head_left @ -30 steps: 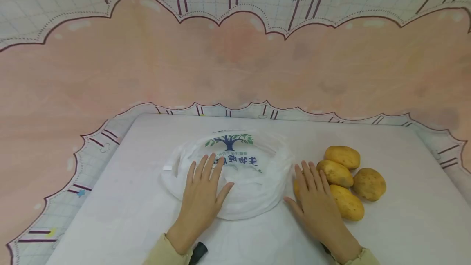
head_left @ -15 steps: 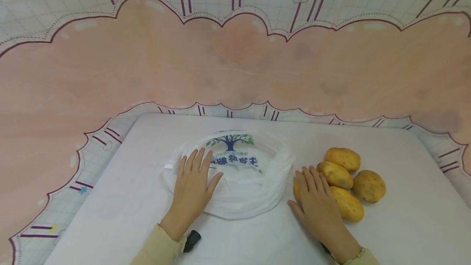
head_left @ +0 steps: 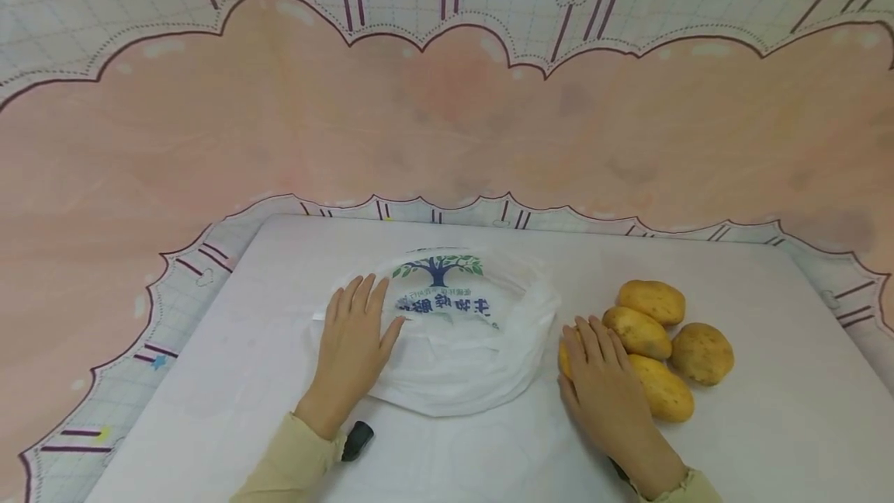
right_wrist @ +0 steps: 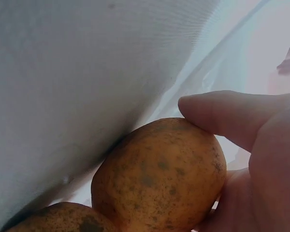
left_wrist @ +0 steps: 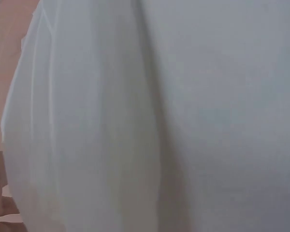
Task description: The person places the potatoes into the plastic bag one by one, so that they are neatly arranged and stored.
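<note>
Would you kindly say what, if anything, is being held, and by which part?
The right hand holds a potato by its top and side; the left hand, over the bag, holds nothing.

White bag (head_left: 464, 379) by L hand (head_left: 349, 344); just R of its fingertips, tree logo (head_left: 438, 270); below, tiny char. line (head_left: 448, 293), illegible; then lg. blue Chinese chars. (head_left: 443, 306), mirrored, R-to-L 生物, rest unclear.

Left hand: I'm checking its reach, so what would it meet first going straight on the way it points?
The left hand would probably meet more of the white bag first, then the table; whether hand and bag touch is unclear.
</note>
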### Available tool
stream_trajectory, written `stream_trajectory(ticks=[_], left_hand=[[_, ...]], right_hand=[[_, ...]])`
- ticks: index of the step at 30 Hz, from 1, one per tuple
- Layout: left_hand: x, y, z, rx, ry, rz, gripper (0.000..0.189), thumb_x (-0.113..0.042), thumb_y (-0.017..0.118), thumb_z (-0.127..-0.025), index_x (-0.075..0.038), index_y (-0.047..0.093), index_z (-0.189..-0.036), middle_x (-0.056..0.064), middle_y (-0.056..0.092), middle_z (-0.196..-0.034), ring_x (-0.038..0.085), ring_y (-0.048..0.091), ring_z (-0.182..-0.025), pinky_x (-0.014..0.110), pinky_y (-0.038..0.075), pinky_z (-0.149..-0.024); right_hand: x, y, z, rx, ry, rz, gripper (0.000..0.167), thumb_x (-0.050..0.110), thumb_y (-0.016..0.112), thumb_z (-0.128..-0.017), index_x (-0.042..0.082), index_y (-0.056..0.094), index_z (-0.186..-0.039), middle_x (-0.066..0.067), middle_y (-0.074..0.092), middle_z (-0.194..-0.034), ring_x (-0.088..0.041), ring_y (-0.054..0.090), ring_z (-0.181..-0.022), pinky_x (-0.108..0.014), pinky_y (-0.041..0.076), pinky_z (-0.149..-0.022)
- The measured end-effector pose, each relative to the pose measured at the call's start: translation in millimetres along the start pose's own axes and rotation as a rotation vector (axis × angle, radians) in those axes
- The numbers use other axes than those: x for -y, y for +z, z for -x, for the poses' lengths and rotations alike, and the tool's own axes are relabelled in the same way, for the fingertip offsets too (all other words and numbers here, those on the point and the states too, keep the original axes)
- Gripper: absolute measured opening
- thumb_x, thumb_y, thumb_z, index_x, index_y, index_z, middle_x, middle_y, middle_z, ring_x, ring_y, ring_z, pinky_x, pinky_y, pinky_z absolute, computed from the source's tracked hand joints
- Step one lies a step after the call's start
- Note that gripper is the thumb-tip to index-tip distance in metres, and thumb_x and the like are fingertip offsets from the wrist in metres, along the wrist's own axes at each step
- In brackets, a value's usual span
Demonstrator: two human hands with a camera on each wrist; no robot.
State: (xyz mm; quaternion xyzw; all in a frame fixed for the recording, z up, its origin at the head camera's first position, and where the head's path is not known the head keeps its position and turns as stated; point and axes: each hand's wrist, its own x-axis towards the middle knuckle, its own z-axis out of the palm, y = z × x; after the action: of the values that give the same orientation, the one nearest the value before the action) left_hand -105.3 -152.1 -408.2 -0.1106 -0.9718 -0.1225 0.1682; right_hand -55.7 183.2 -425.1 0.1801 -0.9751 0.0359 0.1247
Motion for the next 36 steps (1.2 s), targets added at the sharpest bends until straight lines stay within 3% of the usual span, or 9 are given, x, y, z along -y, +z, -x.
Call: stream_trajectory(ticks=[5,16,26,36], left_hand=[[6.7,2.1,-2.2,-0.048,0.015,-0.005,0.056,-0.024,0.069,-0.093,0.002,0.050,-0.138,0.025,0.050,-0.142,0.042,0.040,-0.136,0.057,0.030,-0.115],[18.3,-0.3,-9.6,-0.067,-0.032,0.014,0.059,-0.018,0.071,-0.090,0.004,0.048,-0.139,0.027,0.048,-0.143,0.042,0.041,-0.134,0.056,0.030,-0.115],[29.8,2.3,-14.2,0.032,-0.167,0.155,0.066,-0.020,0.068,-0.093,0.004,0.039,-0.146,0.027,0.046,-0.145,0.045,0.047,-0.130,0.059,0.041,-0.105],[40.9,3.8,-13.7,0.147,-0.277,0.223,0.068,-0.019,0.068,-0.093,-0.001,0.036,-0.149,0.024,0.057,-0.136,0.045,0.057,-0.120,0.059,0.048,-0.095]], right_hand=[[1,0,-0.7,0.033,0.015,0.002,0.057,0.022,0.067,-0.093,-0.005,0.047,-0.138,-0.028,0.044,-0.147,-0.044,0.037,-0.140,-0.057,0.029,-0.117],[1,0,-0.7,0.035,0.005,-0.005,0.055,0.021,0.068,-0.093,-0.006,0.048,-0.137,-0.028,0.045,-0.145,-0.044,0.037,-0.139,-0.057,0.029,-0.117],[0,-2,-0.9,0.028,0.004,-0.022,0.057,0.021,0.072,-0.090,-0.005,0.049,-0.136,-0.028,0.046,-0.143,-0.045,0.039,-0.138,-0.058,0.031,-0.116],[-2,-5,-4.4,0.049,0.009,-0.040,0.058,0.022,0.074,-0.089,-0.005,0.051,-0.135,-0.029,0.047,-0.142,-0.046,0.039,-0.137,-0.060,0.032,-0.115]])
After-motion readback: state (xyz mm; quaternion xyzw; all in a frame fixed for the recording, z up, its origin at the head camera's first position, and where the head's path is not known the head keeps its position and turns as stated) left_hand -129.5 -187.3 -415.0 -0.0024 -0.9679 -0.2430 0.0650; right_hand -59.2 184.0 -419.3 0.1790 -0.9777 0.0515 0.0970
